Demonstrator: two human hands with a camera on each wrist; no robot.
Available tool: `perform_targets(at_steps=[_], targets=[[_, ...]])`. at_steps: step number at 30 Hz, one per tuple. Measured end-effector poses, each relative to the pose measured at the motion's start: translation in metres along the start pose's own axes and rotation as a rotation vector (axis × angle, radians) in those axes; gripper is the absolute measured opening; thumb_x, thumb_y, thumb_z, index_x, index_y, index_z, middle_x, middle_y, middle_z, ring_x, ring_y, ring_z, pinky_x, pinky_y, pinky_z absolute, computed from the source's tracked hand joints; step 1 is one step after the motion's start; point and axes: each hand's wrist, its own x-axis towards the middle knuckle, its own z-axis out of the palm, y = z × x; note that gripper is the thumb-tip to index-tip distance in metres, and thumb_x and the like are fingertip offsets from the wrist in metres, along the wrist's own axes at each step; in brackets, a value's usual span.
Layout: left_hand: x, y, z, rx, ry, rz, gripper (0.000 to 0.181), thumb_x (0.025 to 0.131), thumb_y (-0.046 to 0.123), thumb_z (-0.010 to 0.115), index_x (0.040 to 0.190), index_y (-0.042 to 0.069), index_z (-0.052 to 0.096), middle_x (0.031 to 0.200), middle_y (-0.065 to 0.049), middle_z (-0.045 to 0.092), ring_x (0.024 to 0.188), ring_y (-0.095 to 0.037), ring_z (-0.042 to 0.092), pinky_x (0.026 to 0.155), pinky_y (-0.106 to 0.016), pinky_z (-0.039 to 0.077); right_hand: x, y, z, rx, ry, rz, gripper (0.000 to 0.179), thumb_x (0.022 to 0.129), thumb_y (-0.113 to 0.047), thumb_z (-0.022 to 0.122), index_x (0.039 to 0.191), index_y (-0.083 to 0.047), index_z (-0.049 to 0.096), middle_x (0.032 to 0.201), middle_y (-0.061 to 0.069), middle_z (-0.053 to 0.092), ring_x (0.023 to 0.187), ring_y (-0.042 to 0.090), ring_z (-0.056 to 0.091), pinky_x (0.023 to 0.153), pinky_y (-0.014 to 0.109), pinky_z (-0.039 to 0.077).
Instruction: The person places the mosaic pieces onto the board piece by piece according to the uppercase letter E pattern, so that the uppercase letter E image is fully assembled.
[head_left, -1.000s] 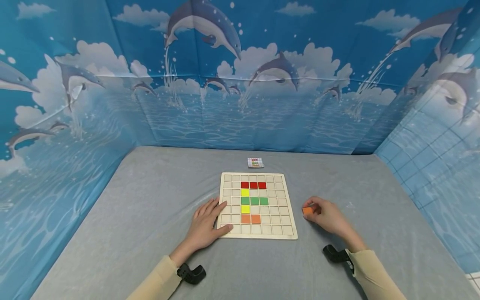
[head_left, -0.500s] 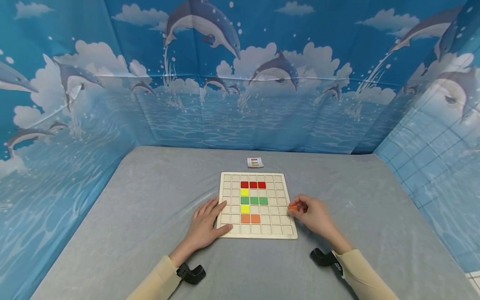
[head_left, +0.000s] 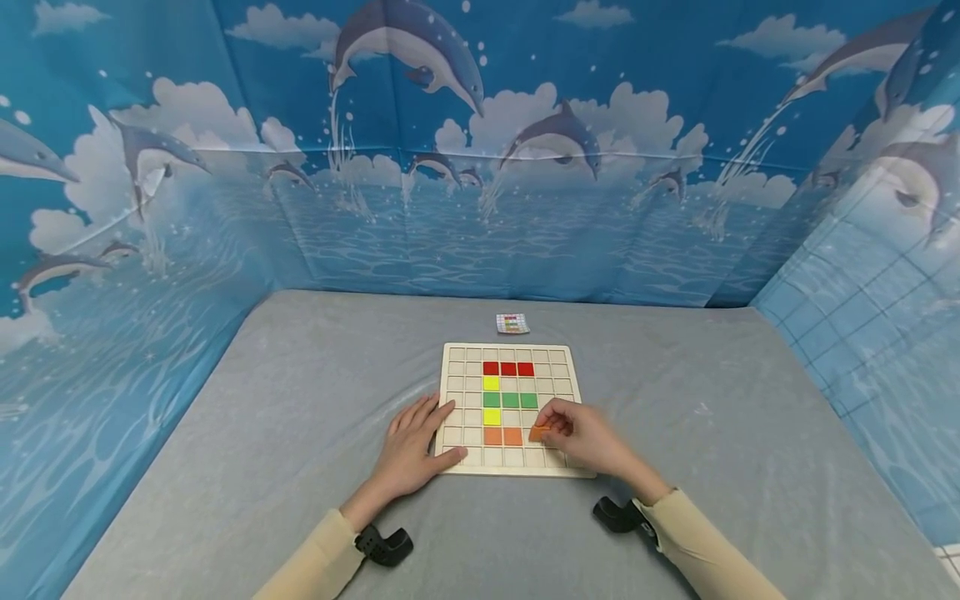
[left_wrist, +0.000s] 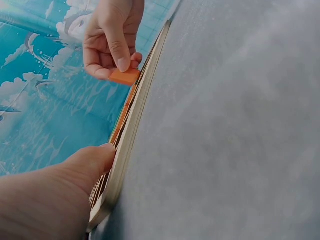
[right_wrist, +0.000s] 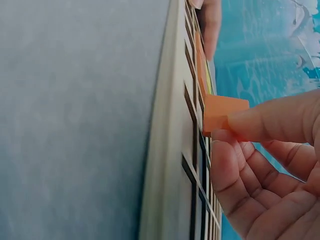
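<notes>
A square wooden grid board (head_left: 461,362) lies on the grey cloth, with coloured tiles set in some of its cells. Three red tiles (head_left: 508,368) form one row, and three green tiles (head_left: 510,400) another. Single yellow tiles (head_left: 491,383) sit between the rows, and two orange tiles (head_left: 502,437) lie lower down. My right hand (head_left: 581,433) pinches another orange tile (right_wrist: 222,114) between thumb and fingers, tilted just right of those two, at the grid surface. My left hand (head_left: 412,450) rests spread on the board's left edge, its thumb (left_wrist: 95,162) on the near left corner.
A small printed card (head_left: 512,323) with a coloured grid pattern lies just beyond the board. Grey cloth (head_left: 337,375) covers the table. Blue dolphin curtains (head_left: 480,225) hang at the back and both sides.
My right hand has moved left from the cloth beside the board to over its lower part, carrying the orange tile. My left hand has stayed in place.
</notes>
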Motion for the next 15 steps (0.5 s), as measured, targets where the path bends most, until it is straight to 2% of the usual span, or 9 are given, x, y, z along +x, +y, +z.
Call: perform_targets(at_steps=[15], targets=[[0.0001,0.0,0.0004,-0.001,-0.002,-0.005,0.074,0.087,0.051,0.061,0.146,0.015,0.039,0.152,-0.011,0.027,0.14,-0.029,0.019,0.107,-0.051,0.014,0.0032,0.0009,0.0076,-0.002,0.006,-0.006,0.007,0.084,-0.001,0.07,0.086,-0.006,0.066,0.075,-0.003,0.056,0.064,0.012,0.05,0.056,0.025,0.044]])
